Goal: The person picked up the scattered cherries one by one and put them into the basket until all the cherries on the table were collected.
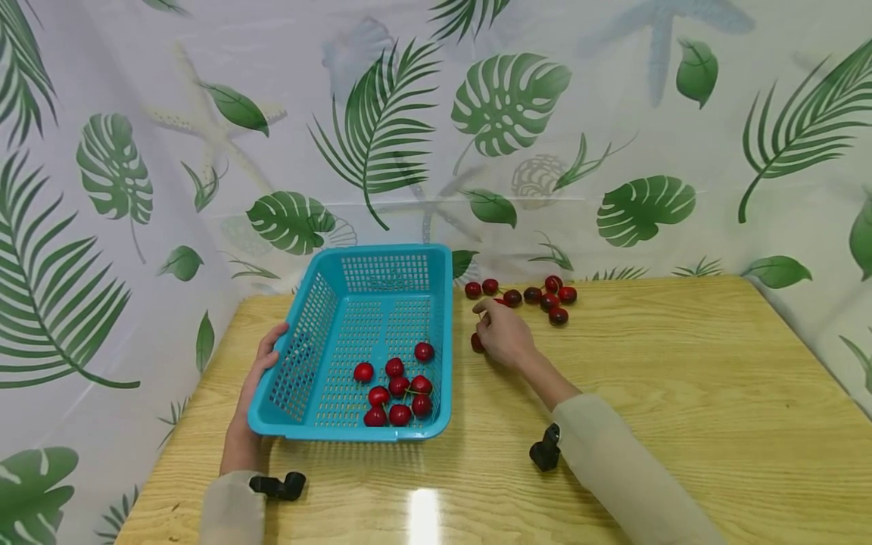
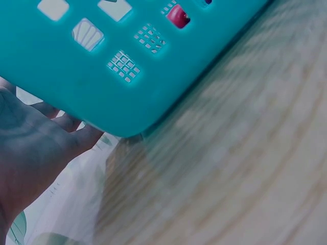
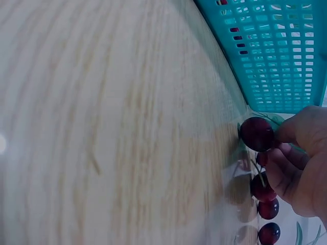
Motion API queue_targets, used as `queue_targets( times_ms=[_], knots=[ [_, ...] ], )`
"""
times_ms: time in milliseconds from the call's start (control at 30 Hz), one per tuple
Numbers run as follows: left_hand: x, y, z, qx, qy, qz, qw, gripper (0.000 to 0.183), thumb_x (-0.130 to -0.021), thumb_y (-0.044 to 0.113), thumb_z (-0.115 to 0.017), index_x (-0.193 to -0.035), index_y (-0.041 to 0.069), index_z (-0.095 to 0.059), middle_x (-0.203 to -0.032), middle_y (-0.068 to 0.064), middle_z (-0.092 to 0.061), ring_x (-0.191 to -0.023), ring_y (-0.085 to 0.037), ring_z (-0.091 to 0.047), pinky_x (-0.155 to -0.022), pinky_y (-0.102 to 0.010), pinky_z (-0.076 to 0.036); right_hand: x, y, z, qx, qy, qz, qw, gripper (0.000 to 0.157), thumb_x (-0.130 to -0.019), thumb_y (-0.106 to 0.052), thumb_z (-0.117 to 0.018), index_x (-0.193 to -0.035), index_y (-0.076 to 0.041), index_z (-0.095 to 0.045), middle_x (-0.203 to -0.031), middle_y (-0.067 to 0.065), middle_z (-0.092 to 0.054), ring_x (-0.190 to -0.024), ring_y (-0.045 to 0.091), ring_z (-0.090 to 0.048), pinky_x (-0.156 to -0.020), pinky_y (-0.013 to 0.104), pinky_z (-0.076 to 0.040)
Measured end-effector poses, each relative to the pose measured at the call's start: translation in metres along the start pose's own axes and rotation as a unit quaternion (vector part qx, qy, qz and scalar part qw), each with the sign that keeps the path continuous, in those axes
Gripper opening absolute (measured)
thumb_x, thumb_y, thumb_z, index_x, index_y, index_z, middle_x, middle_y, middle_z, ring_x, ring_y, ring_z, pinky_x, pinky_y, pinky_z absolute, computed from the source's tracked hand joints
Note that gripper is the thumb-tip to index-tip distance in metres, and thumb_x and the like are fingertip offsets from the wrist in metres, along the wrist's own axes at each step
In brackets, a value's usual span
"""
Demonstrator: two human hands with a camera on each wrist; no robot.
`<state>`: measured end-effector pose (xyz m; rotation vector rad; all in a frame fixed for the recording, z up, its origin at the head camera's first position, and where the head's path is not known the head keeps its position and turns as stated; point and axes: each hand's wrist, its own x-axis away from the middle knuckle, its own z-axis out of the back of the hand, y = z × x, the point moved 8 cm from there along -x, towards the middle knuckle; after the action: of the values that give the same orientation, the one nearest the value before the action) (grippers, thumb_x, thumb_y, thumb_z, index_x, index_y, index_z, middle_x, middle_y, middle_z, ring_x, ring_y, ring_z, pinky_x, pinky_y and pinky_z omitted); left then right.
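Note:
A blue plastic basket (image 1: 383,435) with a perforated floor and walls stands on the wooden table. Several red cherries (image 1: 399,387) lie in its near right part. My left hand (image 1: 253,386) holds the basket's left side, fingers at the rim; the left wrist view shows this hand (image 2: 46,138) beside a lower corner. My right hand (image 1: 506,334) is bent low right of the basket. In the right wrist view its thumb touches a dark cherry (image 3: 257,134); whether the fingers pinch it or its stem is hidden. More cherries (image 1: 549,301) lie loose just beyond this hand.
The wooden table (image 1: 654,393) extends right and towards me. At its back edge hangs a white cloth (image 1: 422,212) printed with green leaves, which also covers the left side. Black mounts sit at both wrists, the right one (image 1: 545,450) below the sleeve.

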<state>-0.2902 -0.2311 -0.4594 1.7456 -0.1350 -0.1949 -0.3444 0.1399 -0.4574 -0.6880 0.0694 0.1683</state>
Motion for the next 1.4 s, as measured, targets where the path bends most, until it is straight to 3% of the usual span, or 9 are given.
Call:
queue_targets(
  times_ms=[133, 367, 533, 700, 900, 1100, 1267, 1400],
  knots=[
    [0.000, 0.001, 0.000, 0.001, -0.005, -0.014, 0.9999, 0.051, -0.106, 0.019, -0.012, -0.154, 0.030, -0.025, -0.158, -0.010, -0.018, -0.140, -0.021, -0.028, -0.108, -0.026, -0.030, 0.001, 0.005, 0.003, -0.019, 0.003, -0.001, 1.000, 0.035, -0.094, -0.005, -0.055, -0.129, -0.001, -0.060, -0.086, 0.007, -0.062, -0.072, 0.021, -0.054, -0.067, 0.035, -0.046],
    [0.000, 0.002, 0.003, -0.014, -0.007, -0.018, 0.9997, 0.049, -0.108, 0.020, -0.013, -0.156, 0.025, -0.021, -0.158, -0.007, -0.019, -0.141, -0.021, -0.026, -0.108, -0.026, -0.030, 0.002, 0.006, 0.016, -0.028, 0.008, 0.016, 0.999, 0.028, -0.097, -0.005, -0.053, -0.122, -0.001, -0.066, -0.097, 0.011, -0.066, -0.075, 0.021, -0.056, -0.067, 0.034, -0.046],
    [-0.001, 0.002, 0.005, -0.011, -0.008, -0.030, 0.9994, 0.049, -0.107, 0.018, -0.015, -0.152, 0.032, -0.029, -0.152, 0.000, -0.027, -0.137, -0.017, -0.032, -0.107, -0.024, -0.032, 0.004, 0.001, 0.030, -0.038, 0.048, 0.029, 0.998, 0.027, -0.097, -0.006, -0.055, -0.122, -0.003, -0.066, -0.094, 0.011, -0.068, -0.063, 0.017, -0.052, -0.056, 0.029, -0.041],
    [-0.001, 0.000, 0.005, -0.013, -0.006, -0.022, 0.9996, 0.051, -0.106, 0.018, -0.012, -0.153, 0.031, -0.026, -0.156, -0.006, -0.021, -0.138, -0.019, -0.030, -0.106, -0.024, -0.032, 0.004, -0.012, 0.047, -0.044, 0.098, 0.045, 0.993, 0.023, -0.097, -0.010, -0.057, -0.117, -0.008, -0.069, -0.084, 0.010, -0.068, -0.055, 0.017, -0.049, -0.049, 0.029, -0.037],
    [0.000, 0.000, 0.006, -0.015, 0.000, -0.014, 0.9998, 0.050, -0.107, 0.018, -0.013, -0.154, 0.031, -0.025, -0.158, -0.010, -0.017, -0.140, -0.021, -0.027, -0.107, -0.025, -0.031, 0.007, -0.037, 0.073, -0.073, 0.188, 0.076, 0.976, 0.018, -0.098, -0.017, -0.060, -0.111, -0.007, -0.067, -0.087, 0.011, -0.071, -0.058, 0.019, -0.057, -0.050, 0.031, -0.042],
    [0.000, 0.002, 0.003, -0.009, -0.007, -0.022, 0.9997, 0.050, -0.108, 0.019, -0.014, -0.155, 0.030, -0.025, -0.157, -0.005, -0.021, -0.141, -0.021, -0.028, -0.109, -0.027, -0.030, 0.013, -0.065, 0.086, -0.132, 0.263, 0.130, 0.947, 0.014, -0.096, -0.010, -0.063, -0.104, 0.001, -0.066, -0.088, 0.012, -0.072, -0.065, 0.021, -0.061, -0.057, 0.027, -0.045],
    [0.000, 0.002, 0.001, -0.003, -0.011, -0.030, 0.9995, 0.050, -0.107, 0.017, -0.014, -0.154, 0.027, -0.027, -0.154, -0.003, -0.025, -0.137, -0.017, -0.032, -0.107, -0.025, -0.032, 0.019, -0.095, 0.077, -0.168, 0.272, 0.184, 0.930, 0.011, -0.093, -0.006, -0.067, -0.099, 0.004, -0.067, -0.088, 0.013, -0.073, -0.066, 0.022, -0.064, -0.060, 0.028, -0.050],
    [0.000, 0.001, 0.001, -0.007, -0.012, -0.021, 0.9997, 0.049, -0.108, 0.020, -0.013, -0.155, 0.027, -0.023, -0.156, -0.004, -0.022, -0.139, -0.019, -0.029, -0.108, -0.026, -0.031, 0.021, -0.118, 0.059, -0.157, 0.247, 0.207, 0.933, 0.009, -0.093, -0.007, -0.069, -0.097, 0.000, -0.069, -0.089, 0.012, -0.074, -0.070, 0.021, -0.068, -0.061, 0.031, -0.052]
  ],
)
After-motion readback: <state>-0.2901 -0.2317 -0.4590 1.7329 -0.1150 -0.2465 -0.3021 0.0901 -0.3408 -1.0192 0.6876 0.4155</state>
